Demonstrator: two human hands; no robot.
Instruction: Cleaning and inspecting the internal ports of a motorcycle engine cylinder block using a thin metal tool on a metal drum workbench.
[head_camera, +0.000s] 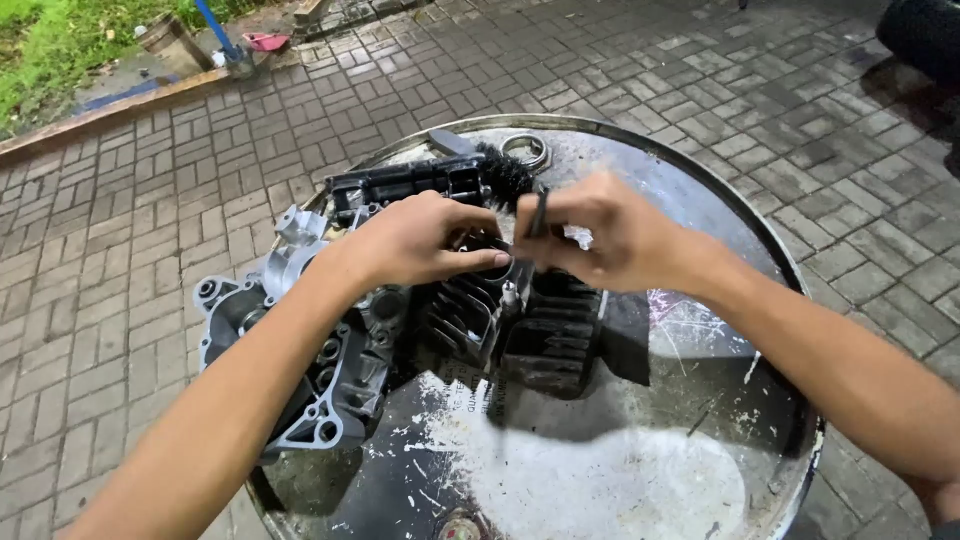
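A person's two bare hands met over a dismantled motorcycle engine: a grey cast-aluminium crankcase (300, 330) at left, joined to a black finned cylinder block (520, 330), all resting on the top of a round, paint-spattered steel drum (700, 420) standing on wet grey paving bricks (100, 250). The left hand (420, 240) lay curled on the block's top, its grip narrow; what its fingers pinched could not be told. The right hand (600, 235) was closed on a thin dark tool (540, 215). A black bristle brush (505, 172) and a metal ring (525, 150) lay at the far rim. Judged risks: the slim tool might have slipped and nicked a finger, and the crankcase, overhanging the drum's left edge, might have tipped off under pressure.
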